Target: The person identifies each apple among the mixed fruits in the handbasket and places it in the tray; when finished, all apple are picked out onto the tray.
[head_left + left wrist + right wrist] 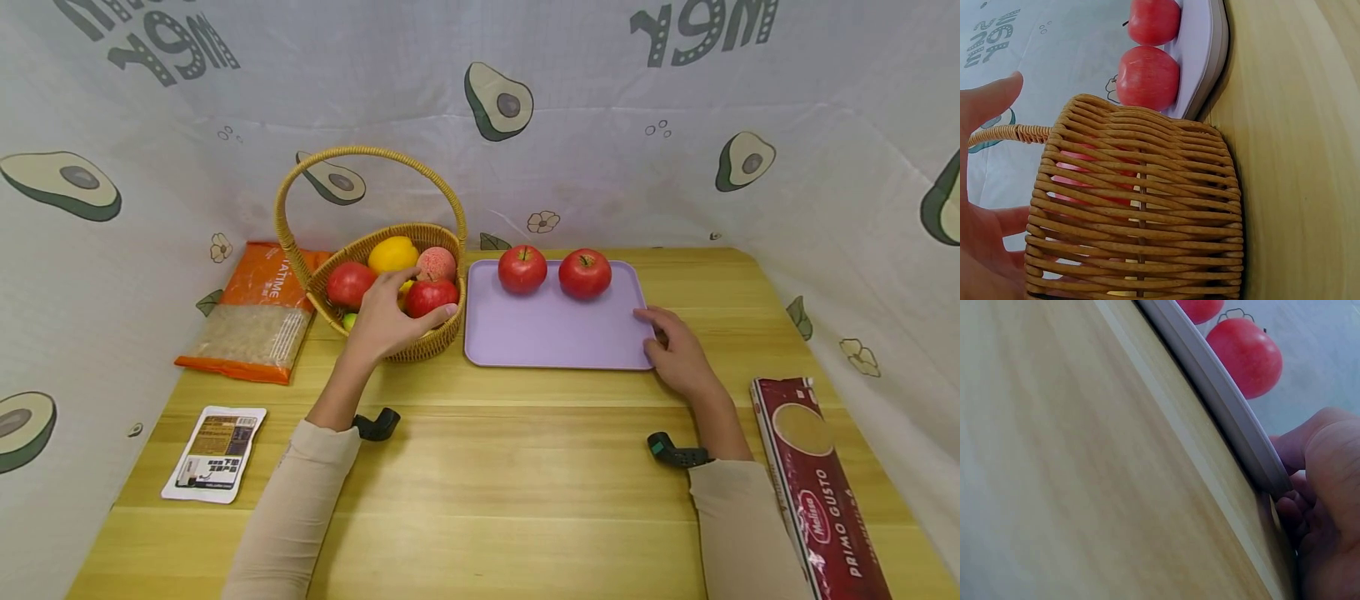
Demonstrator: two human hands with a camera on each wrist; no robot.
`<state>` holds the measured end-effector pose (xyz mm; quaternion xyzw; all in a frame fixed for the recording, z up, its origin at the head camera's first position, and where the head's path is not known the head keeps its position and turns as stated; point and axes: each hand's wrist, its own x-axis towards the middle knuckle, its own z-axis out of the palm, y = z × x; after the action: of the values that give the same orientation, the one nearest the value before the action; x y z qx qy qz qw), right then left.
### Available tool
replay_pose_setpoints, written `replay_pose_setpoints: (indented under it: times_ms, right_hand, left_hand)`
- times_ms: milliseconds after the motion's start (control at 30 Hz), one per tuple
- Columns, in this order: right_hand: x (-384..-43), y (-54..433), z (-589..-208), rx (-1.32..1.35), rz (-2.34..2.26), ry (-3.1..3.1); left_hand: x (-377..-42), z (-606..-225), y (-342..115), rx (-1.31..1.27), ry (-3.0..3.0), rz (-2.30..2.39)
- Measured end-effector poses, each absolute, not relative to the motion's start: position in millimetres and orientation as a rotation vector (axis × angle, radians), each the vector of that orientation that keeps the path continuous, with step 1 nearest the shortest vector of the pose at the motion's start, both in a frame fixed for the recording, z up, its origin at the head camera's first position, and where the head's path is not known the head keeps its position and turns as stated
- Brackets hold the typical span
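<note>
My left hand (388,321) is over the wicker basket (420,348), thumb and fingers spread wide around a red apple (432,296) inside it. In the left wrist view the basket's woven side (1141,206) hides part of the fingers, and red shows through the gaps. A yellow fruit (393,253), a pink round fruit (437,263) and another red fruit (350,285) share the basket. My right hand (678,354) grips the right edge of the lilac tray (558,333), thumb at the rim in the right wrist view. Two red apples, one left (522,269) and one right (585,273), sit along the tray's back.
An orange-and-clear bag (251,312) lies left of the basket, with a small white-edged pouch (214,454) in front of it. At the right lies a long dark red pasta packet (817,492). The basket's tall handle (367,151) arches above the fruit. Patterned cloth (585,167) hangs behind.
</note>
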<state>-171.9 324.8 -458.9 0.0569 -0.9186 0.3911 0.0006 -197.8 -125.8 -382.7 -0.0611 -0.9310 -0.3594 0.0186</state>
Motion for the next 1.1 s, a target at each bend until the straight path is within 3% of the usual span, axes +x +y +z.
replay_pose_setpoints:
  times_ms: [1100]
  right_hand:
    - [-172,326,-459,0.189,1.254,-2.876]
  left_hand:
    - [-223,-387,-114,-0.043,-3.126,-1.1]
